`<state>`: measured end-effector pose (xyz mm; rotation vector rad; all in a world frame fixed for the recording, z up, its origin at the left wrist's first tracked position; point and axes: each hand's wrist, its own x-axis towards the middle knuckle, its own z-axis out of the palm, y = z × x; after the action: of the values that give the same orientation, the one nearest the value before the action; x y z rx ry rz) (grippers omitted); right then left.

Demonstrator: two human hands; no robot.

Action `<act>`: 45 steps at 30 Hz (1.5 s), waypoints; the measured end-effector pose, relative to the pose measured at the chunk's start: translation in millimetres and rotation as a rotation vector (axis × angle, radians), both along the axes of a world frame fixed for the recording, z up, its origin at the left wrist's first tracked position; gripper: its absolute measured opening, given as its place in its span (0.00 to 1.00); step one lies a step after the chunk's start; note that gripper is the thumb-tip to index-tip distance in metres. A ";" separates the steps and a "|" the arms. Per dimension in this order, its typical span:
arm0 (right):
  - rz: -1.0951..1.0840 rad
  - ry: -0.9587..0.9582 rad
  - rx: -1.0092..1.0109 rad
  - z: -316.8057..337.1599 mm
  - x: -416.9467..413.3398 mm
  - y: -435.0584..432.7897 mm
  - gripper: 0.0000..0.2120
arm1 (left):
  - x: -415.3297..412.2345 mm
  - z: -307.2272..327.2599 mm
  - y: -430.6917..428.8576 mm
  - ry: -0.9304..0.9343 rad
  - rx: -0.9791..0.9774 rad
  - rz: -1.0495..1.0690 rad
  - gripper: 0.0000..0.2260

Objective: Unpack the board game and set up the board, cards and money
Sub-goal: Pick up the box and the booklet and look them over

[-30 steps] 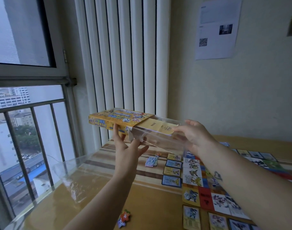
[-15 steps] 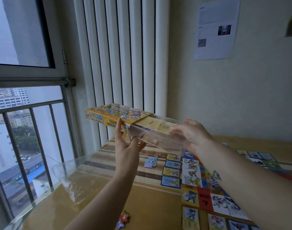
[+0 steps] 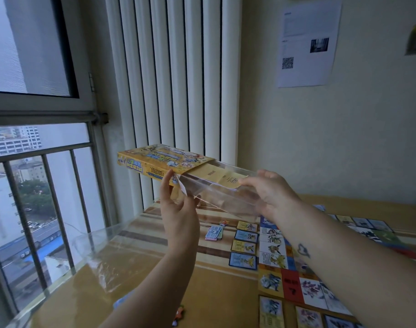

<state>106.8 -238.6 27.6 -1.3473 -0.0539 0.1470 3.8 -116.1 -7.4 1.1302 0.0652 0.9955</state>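
Held above the worktop [image 3: 214, 292], the yellow game box [image 3: 164, 162] sat half inside a clear sleeve [image 3: 225, 197], the left hand [image 3: 178, 214] pinching the box, the right hand [image 3: 270, 192] gripping the sleeve's end.

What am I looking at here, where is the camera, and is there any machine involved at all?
No machine: the grips are a person's own bare hands, filmed by one camera worn on the head, looking forward and down. The left hand holds a yellow game box in the air; the right hand holds the clear plastic case sticking out of its end, with a yellow sheet inside. Below, on the table, lie the game board, a row of cards, a small stack of money and loose clear wrap.
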 end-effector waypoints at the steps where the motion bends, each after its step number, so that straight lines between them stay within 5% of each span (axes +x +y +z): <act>1: -0.002 0.002 0.017 0.6 0.6 0.4 0.35 | 1.2 -0.5 1.2 0.017 -0.018 0.015 0.23; 10: -0.027 0.007 0.046 -4.0 -4.6 3.0 0.34 | 9.8 -1.0 2.0 0.071 -0.519 -0.180 0.24; 13: -0.033 -0.002 0.020 -4.7 -8.3 6.6 0.33 | 10.6 -1.4 -2.0 0.121 -0.500 -0.161 0.16; 17: -0.031 0.003 0.002 -3.8 -12.6 15.1 0.33 | 12.3 -0.1 -3.2 0.100 -0.476 -0.130 0.20; 23: -0.074 0.010 -0.009 3.2 -16.0 15.1 0.27 | 6.5 -13.3 -5.6 0.161 -0.134 -0.074 0.12; 31: -0.217 -0.086 -0.118 9.5 -32.5 16.2 0.29 | 6.6 -29.1 -34.3 0.246 0.037 -0.124 0.17; 35: -0.241 -0.084 -0.287 9.3 -31.1 14.3 0.34 | -0.5 -22.9 -44.3 0.218 -0.007 -0.197 0.16; 42: 0.132 -0.182 -0.455 13.1 -37.4 -7.8 0.47 | -2.9 -7.4 -15.4 0.289 -0.254 -0.317 0.21; 45: 0.240 -0.365 -0.613 15.1 -45.2 -13.1 0.51 | -9.4 -5.7 -7.4 0.326 -0.332 -0.390 0.09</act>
<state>61.6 -251.8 42.7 -1.9656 -0.5134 0.1211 -5.6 -123.5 -13.1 0.9408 0.2532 0.4278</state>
